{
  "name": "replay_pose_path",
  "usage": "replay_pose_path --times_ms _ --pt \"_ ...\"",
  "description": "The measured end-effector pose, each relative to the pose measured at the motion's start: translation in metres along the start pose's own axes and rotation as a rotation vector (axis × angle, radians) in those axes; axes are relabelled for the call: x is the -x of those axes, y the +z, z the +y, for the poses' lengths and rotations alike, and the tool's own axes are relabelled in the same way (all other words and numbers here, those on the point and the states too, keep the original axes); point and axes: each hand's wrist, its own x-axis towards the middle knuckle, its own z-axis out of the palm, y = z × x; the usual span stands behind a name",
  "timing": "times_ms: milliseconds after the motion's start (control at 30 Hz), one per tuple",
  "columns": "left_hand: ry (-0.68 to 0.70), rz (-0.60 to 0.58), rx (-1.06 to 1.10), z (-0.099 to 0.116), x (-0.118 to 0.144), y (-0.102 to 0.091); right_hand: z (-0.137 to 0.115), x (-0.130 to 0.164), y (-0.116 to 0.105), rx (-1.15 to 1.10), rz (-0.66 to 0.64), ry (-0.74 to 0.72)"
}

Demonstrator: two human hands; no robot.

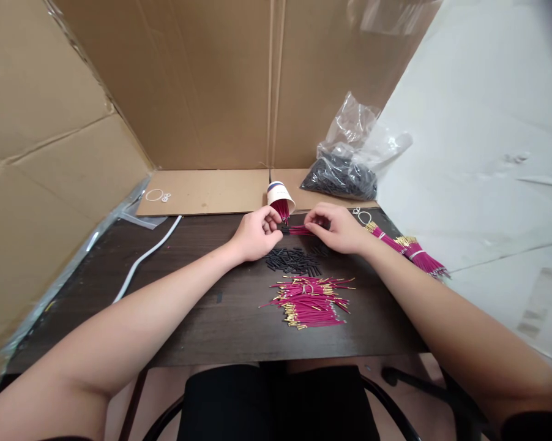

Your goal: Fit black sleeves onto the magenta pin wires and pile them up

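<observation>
Fingers of my left hand (256, 233) and right hand (333, 229) pinch 1 pink wire (298, 230) just beyond the black sleeve pile (294, 260), beside the tipped paper cup (279, 196).

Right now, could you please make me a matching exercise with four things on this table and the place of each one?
Things:
1. paper cup
2. plastic bag of black pieces
3. loose pile of pink wires
4. white cable

Places:
A. on the left part of the dark table
B. nearest to the person, in front of the black tubes
C. tipped over, just beyond the left hand
D. at the back right, on the cardboard

Pairs: 1-C, 2-D, 3-B, 4-A
</observation>
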Motion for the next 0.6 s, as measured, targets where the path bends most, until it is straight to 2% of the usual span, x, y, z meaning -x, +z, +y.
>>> replay_pose_path --times_ms 367,500,600 --pt "-0.057 0.072 -0.075 0.001 -0.003 0.002 0.006 -0.001 0.006 0.105 -0.062 -0.033" --pt "-0.070 0.059 -0.126 0.003 -0.003 0.002 0.013 -0.001 -0.017 0.329 -0.022 0.045" --pt "-0.064 0.043 -0.142 0.004 -0.003 0.002 0.022 0.002 -0.043 0.669 0.024 0.243"
